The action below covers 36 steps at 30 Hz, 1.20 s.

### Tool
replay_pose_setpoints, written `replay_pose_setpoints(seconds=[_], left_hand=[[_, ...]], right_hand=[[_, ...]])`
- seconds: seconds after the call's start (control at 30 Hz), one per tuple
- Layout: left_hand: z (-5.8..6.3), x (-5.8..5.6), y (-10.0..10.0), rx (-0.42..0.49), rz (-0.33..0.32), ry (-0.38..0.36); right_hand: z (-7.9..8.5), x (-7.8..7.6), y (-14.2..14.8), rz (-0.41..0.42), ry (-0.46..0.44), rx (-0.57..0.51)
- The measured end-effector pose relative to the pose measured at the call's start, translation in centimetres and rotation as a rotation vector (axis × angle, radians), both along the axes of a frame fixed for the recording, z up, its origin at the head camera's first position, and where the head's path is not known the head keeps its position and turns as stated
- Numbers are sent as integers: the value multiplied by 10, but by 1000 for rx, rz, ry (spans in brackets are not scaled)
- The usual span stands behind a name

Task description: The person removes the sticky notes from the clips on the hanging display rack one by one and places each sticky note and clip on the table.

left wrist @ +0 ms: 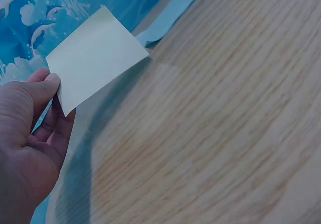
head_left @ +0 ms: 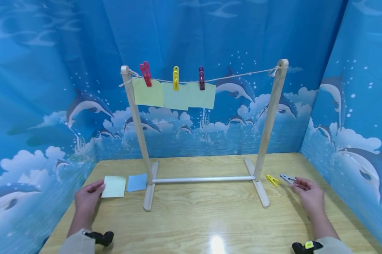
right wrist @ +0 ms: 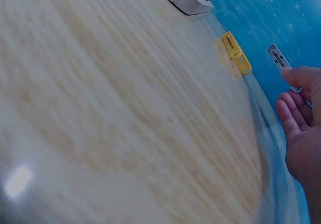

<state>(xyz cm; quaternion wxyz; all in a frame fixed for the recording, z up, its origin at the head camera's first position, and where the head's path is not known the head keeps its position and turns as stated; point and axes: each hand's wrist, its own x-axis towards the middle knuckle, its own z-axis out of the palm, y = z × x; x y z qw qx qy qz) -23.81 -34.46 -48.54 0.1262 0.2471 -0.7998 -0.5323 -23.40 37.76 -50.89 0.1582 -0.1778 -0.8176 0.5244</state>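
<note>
Left hand: our left hand (head_left: 87, 197) pinches a pale green square paper note (head_left: 114, 186) by its left edge, thumb on the near face, fingers behind.
Green note: reaches inward from the grip, to our right; its far edge sits just beside a light blue square paper note (head_left: 136, 182) on the table.
Right hand: our right hand (head_left: 309, 195) pinches one end of a grey-white plastic clothespin (head_left: 287, 179) between thumb and fingers.
Grey pin axis: long axis points away from the fingertips, inward and forward, toward the line stand. Which end is the biting one, we can't tell.
Yellow spare: a small yellow plastic clothespin (head_left: 273, 180) lies just beyond the grey pin's tip, near the stand's right foot.
Line: a thin white string (head_left: 241, 75) ties between two pale wooden posts, bearing red (head_left: 146, 73), yellow (head_left: 176, 78) and dark purple (head_left: 202, 78) clips with three notes, all in the left part.
Key relation: green note and grey pin sit well apart, outside opposite posts, below string height. String stretch from purple clip to right post: we judge our right hand nearer; the note is the farther piece.
</note>
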Motion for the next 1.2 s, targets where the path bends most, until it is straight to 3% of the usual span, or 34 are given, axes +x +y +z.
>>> replay_pose_setpoints(seconds=[0.37, 0.57, 0.9, 1.2], left_hand=[[-14, -8, 0, -79, -16, -64], [-18, -10, 2, -124, -14, -36], [-19, -10, 3, -53, -29, -56], [-16, -7, 3, -28, 5, -58]], right_hand=[[-9, -6, -2, -15, -81, 96], [-7, -6, -3, 3, -78, 151], [-9, -8, -6, -24, -114, 243], [-12, -12, -5, -56, -118, 302]])
